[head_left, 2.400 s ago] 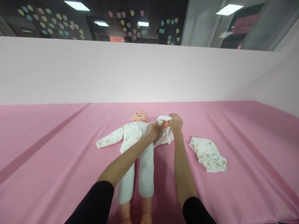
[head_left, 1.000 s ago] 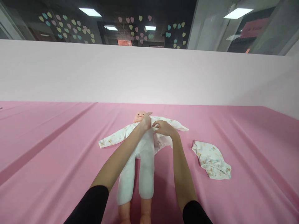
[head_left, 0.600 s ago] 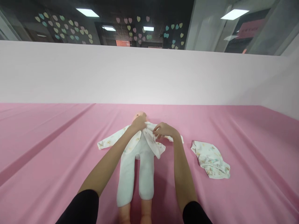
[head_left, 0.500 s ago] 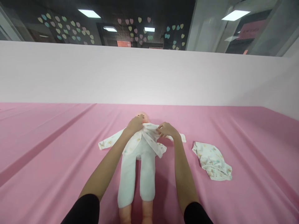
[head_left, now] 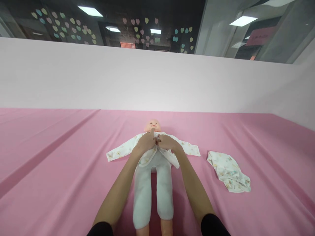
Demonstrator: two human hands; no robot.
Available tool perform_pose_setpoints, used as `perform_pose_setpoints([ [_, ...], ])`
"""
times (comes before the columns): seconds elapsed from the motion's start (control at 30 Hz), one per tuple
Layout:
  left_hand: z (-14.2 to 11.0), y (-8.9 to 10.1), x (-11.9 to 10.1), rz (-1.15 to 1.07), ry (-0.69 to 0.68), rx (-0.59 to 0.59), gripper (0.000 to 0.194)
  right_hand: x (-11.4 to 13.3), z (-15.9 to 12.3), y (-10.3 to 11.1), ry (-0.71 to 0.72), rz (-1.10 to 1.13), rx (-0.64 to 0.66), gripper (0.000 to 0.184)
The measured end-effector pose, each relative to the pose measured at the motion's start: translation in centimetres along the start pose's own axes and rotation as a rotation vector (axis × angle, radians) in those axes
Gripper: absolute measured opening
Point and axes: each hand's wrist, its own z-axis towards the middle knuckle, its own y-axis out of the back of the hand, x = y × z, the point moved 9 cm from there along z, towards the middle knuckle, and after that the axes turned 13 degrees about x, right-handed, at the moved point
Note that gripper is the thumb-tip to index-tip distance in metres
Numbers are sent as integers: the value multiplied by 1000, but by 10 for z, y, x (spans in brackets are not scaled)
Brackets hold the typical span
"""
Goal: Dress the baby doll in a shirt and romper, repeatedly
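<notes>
A baby doll (head_left: 153,125) lies on its back, head away from me, with a pale cloth body and legs (head_left: 142,196). It wears a white printed baby jacket (head_left: 124,149) whose sleeves spread out to both sides. At the jacket's upper front, just below the doll's chin, my left hand (head_left: 147,141) is closed on the jacket's edge, its index finger pointing up. My right hand (head_left: 167,142) meets it there, fingers pinched on the other edge of the jacket front. The hands hide the fabric between their fingertips. Below them the jacket's lower front hangs apart.
Folded printed baby pants (head_left: 230,172) lie to the right of the doll. Everything rests on a pink sheet (head_left: 61,170) with creases. A white wall (head_left: 147,78) rises behind, with a window (head_left: 152,26) bearing heart stickers above it.
My right hand has moved left from the jacket's right side to meet my left hand at the middle. The jacket front has drawn together at the top, and the doll's face shows more.
</notes>
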Motion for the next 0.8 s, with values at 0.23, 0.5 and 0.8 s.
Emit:
perform_pose_setpoints([
  [0.23,0,13,15,-556,-186,-17,55,10,1,0,209,190,80,34],
  [0.5,-47,61,134,-525,193,-404,51,-82,-36,47,-10,499,-252,43],
  [0.8,-60,42,154,-405,352,-110,51,-172,-48,29,-452,421,-261,54],
])
